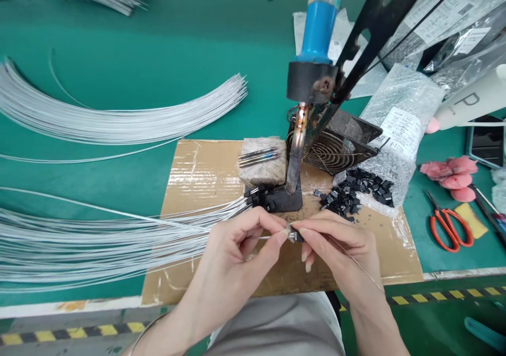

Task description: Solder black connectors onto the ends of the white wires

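My left hand is closed in a pinch on the end of a thin white cable. Fingertips of my right hand pinch a small black connector with a metal part, right at the cable's end. Whether cable and connector are joined is hidden by the fingers. A thin wire, perhaps solder, runs across my right hand. Just above the hands, the tip of a soldering iron points down from its holder. Cables with black connectors on their ends lie left of the iron's tip.
Cardboard covers the work spot. Loose black connectors spill from a bubble bag. A fan stands behind the iron. White cable bundles lie left; orange-handled scissors and pink finger cots lie right.
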{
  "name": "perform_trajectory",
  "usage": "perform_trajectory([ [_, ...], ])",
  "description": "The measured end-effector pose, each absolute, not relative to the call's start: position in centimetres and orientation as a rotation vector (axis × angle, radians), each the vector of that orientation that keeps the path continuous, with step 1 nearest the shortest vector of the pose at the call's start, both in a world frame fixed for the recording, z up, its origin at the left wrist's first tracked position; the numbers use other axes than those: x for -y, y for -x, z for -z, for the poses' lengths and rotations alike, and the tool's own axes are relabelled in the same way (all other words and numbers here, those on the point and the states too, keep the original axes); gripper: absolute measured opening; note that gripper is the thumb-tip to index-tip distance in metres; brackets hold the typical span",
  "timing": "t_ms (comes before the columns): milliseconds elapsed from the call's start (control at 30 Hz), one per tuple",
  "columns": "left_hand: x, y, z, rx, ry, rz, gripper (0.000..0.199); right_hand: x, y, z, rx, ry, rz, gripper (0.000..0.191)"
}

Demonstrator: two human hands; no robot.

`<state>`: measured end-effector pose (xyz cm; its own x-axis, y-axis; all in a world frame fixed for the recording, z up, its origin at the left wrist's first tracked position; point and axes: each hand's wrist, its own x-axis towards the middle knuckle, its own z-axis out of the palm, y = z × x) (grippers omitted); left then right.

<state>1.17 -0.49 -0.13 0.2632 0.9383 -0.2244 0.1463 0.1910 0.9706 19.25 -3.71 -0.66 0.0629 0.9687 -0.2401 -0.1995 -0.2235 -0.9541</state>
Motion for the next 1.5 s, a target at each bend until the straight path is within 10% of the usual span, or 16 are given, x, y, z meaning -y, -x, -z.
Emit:
perform_trajectory([
  [1133, 0.6, -1.5, 0.1, -1.17, -1.17, -0.838, 0.016, 3.8, -19.4, 1.4, 1.184, 1.276, -1.149, 0.028],
  [1500, -0.4, -1.9, 0.5, -1.305, -1.261, -0.829, 0.015, 4.9, -19.5, 2.3, 1.052, 1.506, -0.557, 0.037],
])
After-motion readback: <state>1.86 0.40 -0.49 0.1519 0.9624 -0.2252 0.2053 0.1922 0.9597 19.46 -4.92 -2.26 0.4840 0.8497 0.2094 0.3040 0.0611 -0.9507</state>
